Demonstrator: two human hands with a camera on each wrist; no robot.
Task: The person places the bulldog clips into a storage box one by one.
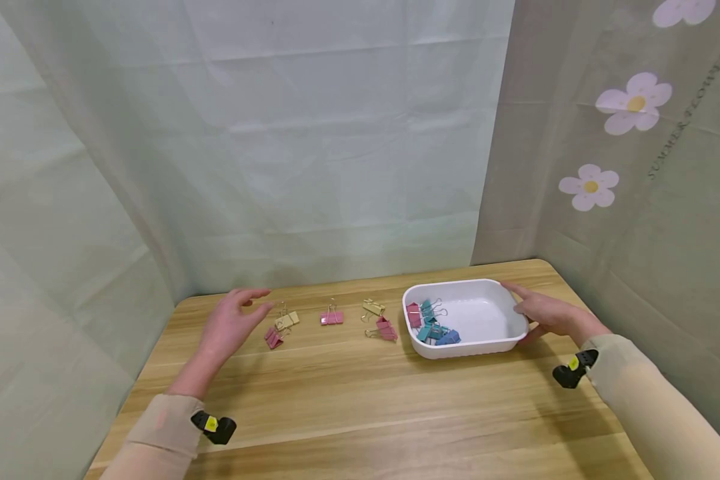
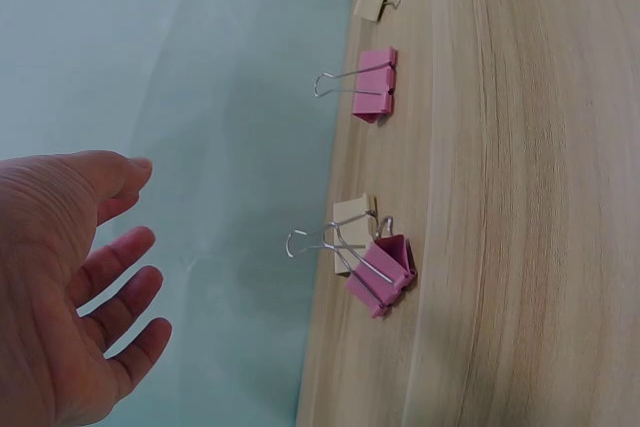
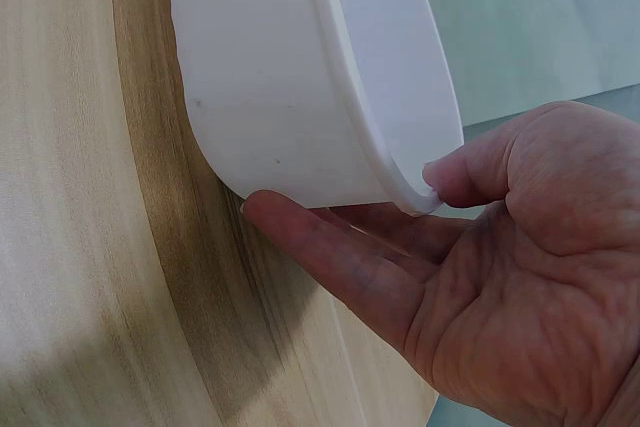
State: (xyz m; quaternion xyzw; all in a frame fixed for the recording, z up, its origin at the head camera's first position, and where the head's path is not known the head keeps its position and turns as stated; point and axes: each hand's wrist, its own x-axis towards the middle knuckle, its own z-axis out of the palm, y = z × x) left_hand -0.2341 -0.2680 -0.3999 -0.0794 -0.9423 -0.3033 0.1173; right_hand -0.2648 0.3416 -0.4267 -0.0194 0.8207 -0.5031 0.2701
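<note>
My left hand (image 1: 228,328) hovers left of the clips with thumb and fingers spread apart, holding nothing. Nearest to it, a pink binder clip (image 1: 274,338) lies against a yellow binder clip (image 1: 287,321); their wire handles overlap in the left wrist view. My right hand (image 1: 546,312) grips the right end of a white plastic tray (image 1: 483,320). In the right wrist view the thumb hooks over the tray's rim (image 3: 365,117), and the fingers press the outer wall and underside. Pink, teal and blue binder clips (image 1: 449,337) are heaped at the tray's left end.
Another pink binder clip (image 1: 332,319) stands mid-row on the wooden table (image 1: 336,400). Right of it, a yellow clip (image 1: 373,307) and a pink clip (image 1: 387,329) lie close to the tray. Pale curtains (image 1: 336,147) hang behind the table and at both sides.
</note>
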